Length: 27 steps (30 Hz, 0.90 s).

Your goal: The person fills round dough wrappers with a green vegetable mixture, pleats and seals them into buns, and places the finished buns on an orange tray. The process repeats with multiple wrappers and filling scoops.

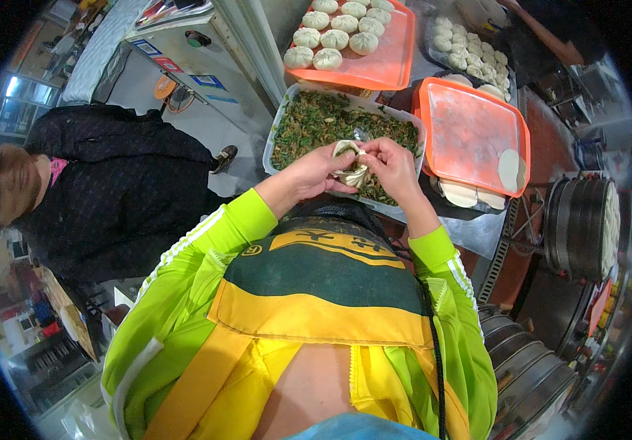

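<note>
Over a white plastic tub (270, 147) of chopped green filling (316, 118), a partly pleated dough bun (355, 177) rests in my left hand (316, 173). My right hand (394, 165) pinches the bun's rim with thumb and fingers. Some green filling shows through the bun's opening. Behind my fingers, a shiny metal utensil (360, 133) sits in the filling, mostly hidden. To the right of the tub is an orange tray (470, 132) dusted with flour, with flat dough wrappers (511, 169) at its near right corner.
Beyond the tub, another orange tray (385, 63) carries several pleated buns (334, 39). More buns fill a dark tray (472, 49) at back right. Stacked steamers (574, 228) stand to the right. A person in dark clothing (123, 181) is close on my left; another person's arm (547, 33) shows at upper right.
</note>
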Each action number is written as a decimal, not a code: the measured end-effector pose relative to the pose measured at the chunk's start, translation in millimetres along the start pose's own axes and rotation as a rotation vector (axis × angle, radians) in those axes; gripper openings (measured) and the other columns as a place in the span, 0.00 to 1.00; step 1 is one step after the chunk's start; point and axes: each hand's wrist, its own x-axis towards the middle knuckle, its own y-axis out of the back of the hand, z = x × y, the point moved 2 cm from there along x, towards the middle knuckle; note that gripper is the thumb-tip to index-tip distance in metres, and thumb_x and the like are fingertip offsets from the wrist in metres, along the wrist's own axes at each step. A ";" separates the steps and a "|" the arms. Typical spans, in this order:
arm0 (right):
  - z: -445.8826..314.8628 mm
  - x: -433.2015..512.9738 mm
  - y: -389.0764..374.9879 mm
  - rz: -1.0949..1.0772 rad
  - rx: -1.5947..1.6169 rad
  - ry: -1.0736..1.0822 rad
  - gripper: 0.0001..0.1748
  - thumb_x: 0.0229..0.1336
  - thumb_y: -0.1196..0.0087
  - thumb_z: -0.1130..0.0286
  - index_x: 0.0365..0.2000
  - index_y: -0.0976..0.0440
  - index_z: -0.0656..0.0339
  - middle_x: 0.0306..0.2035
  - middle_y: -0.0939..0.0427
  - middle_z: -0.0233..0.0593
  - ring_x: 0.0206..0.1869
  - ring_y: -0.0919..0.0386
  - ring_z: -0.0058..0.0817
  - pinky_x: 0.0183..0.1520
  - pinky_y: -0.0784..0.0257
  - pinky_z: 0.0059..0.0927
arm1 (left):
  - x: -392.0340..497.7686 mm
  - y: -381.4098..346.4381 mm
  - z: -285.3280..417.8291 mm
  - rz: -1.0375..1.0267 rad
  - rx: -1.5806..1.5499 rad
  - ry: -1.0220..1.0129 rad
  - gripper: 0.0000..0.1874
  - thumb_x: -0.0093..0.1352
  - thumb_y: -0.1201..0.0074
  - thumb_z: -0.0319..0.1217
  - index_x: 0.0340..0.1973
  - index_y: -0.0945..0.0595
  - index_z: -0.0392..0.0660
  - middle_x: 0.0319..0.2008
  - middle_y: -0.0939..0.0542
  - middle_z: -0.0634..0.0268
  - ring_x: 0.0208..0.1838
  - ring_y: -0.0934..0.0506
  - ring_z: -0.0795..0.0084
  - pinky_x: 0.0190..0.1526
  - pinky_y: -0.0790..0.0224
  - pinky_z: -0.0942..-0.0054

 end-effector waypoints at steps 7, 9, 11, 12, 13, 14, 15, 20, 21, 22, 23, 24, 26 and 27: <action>-3.9 -3.9 -1.5 -0.003 -0.065 0.253 0.06 0.53 0.39 0.76 0.30 0.25 0.66 0.26 0.26 0.35 0.27 0.27 0.21 0.31 0.30 0.26 | -3.9 -3.5 1.5 0.013 0.141 0.044 0.19 0.77 0.63 0.37 0.62 0.35 0.48 0.50 0.25 0.61 0.49 0.22 0.67 0.45 0.21 0.61; -0.9 -2.1 -2.9 -0.101 -0.015 0.059 0.06 0.53 0.39 0.75 0.30 0.25 0.67 0.28 0.25 0.36 0.27 0.26 0.22 0.30 0.30 0.26 | -6.1 -2.0 2.8 0.039 0.120 0.088 0.18 0.77 0.63 0.35 0.60 0.33 0.46 0.50 0.24 0.59 0.51 0.22 0.64 0.46 0.21 0.57; -1.5 -2.2 -3.6 -0.092 -0.081 0.027 0.06 0.53 0.39 0.76 0.30 0.25 0.67 0.28 0.25 0.37 0.26 0.26 0.24 0.30 0.31 0.27 | -8.0 -0.6 4.4 0.042 0.042 0.133 0.18 0.76 0.62 0.35 0.59 0.32 0.45 0.51 0.24 0.58 0.52 0.22 0.63 0.47 0.22 0.56; -5.9 -5.6 -4.3 -0.042 -0.208 0.243 0.06 0.52 0.39 0.76 0.30 0.25 0.66 0.27 0.26 0.39 0.25 0.27 0.27 0.30 0.31 0.28 | -9.0 -1.1 2.9 0.057 0.023 0.147 0.17 0.76 0.61 0.32 0.58 0.31 0.43 0.52 0.24 0.57 0.53 0.22 0.61 0.47 0.21 0.54; -9.2 -6.6 -4.2 -0.026 -0.219 0.370 0.06 0.51 0.39 0.76 0.30 0.25 0.66 0.27 0.26 0.40 0.25 0.27 0.29 0.30 0.31 0.29 | -9.2 -1.1 3.9 0.045 0.038 0.154 0.18 0.76 0.62 0.33 0.59 0.31 0.43 0.53 0.25 0.56 0.53 0.22 0.59 0.47 0.22 0.52; -11.1 -8.4 -3.9 -0.015 -0.241 0.456 0.06 0.51 0.39 0.76 0.30 0.25 0.66 0.27 0.26 0.41 0.25 0.27 0.30 0.29 0.31 0.29 | -9.5 -1.3 4.0 0.033 0.051 0.161 0.18 0.76 0.62 0.34 0.59 0.31 0.42 0.54 0.25 0.55 0.53 0.22 0.58 0.47 0.22 0.51; -12.9 -10.2 -3.7 -0.011 -0.261 0.544 0.06 0.51 0.39 0.76 0.30 0.24 0.66 0.27 0.26 0.42 0.24 0.27 0.31 0.29 0.31 0.30 | -9.8 -1.3 4.1 0.031 0.065 0.189 0.19 0.76 0.62 0.35 0.60 0.32 0.42 0.55 0.25 0.54 0.53 0.22 0.56 0.48 0.22 0.50; -1.0 -2.3 -3.0 -0.280 0.097 -0.012 0.06 0.55 0.40 0.75 0.32 0.25 0.67 0.25 0.27 0.29 0.26 0.31 0.15 0.29 0.33 0.23 | -8.5 2.1 11.4 -0.076 0.152 0.215 0.22 0.74 0.60 0.31 0.63 0.34 0.43 0.56 0.26 0.56 0.55 0.23 0.59 0.47 0.21 0.54; 0.1 -1.7 -3.8 -0.205 0.071 -0.002 0.06 0.56 0.41 0.75 0.32 0.25 0.67 0.25 0.27 0.29 0.26 0.31 0.16 0.29 0.33 0.23 | -9.7 3.0 10.8 -0.073 0.124 0.168 0.23 0.74 0.61 0.31 0.64 0.35 0.44 0.56 0.26 0.56 0.55 0.23 0.60 0.47 0.21 0.55; 0.9 -3.5 -5.5 -0.116 0.068 0.036 0.06 0.56 0.41 0.75 0.32 0.25 0.67 0.25 0.27 0.30 0.26 0.31 0.16 0.29 0.33 0.23 | -10.0 3.1 10.5 -0.125 0.068 0.100 0.23 0.74 0.61 0.31 0.65 0.36 0.44 0.56 0.26 0.57 0.55 0.23 0.60 0.47 0.21 0.56; 2.4 -6.1 -7.2 -0.033 0.058 0.034 0.06 0.56 0.41 0.75 0.32 0.25 0.67 0.25 0.27 0.30 0.26 0.31 0.16 0.29 0.33 0.23 | -10.1 5.6 8.6 -0.079 0.050 0.098 0.24 0.74 0.61 0.32 0.66 0.37 0.45 0.56 0.26 0.58 0.55 0.23 0.61 0.47 0.21 0.56; 3.9 -8.8 -8.2 0.040 0.034 0.028 0.06 0.55 0.41 0.74 0.31 0.25 0.65 0.26 0.26 0.34 0.26 0.27 0.23 0.30 0.31 0.26 | -10.1 6.9 6.0 -0.089 0.004 0.073 0.25 0.74 0.61 0.33 0.67 0.38 0.46 0.56 0.26 0.59 0.55 0.23 0.62 0.47 0.21 0.57; -2.6 -12.9 -10.0 0.078 -0.258 0.410 0.06 0.54 0.40 0.73 0.31 0.25 0.64 0.26 0.26 0.38 0.27 0.25 0.30 0.31 0.30 0.29 | -8.1 9.7 -2.1 -0.019 0.008 0.071 0.24 0.76 0.61 0.36 0.67 0.38 0.48 0.55 0.25 0.61 0.54 0.23 0.65 0.46 0.21 0.62; -5.6 -15.0 -11.0 0.100 -0.406 0.575 0.06 0.53 0.40 0.72 0.31 0.25 0.64 0.27 0.26 0.40 0.28 0.24 0.33 0.31 0.29 0.30 | -6.8 10.0 -6.2 -0.025 0.063 0.071 0.24 0.76 0.61 0.36 0.67 0.38 0.48 0.55 0.25 0.62 0.53 0.23 0.66 0.45 0.21 0.63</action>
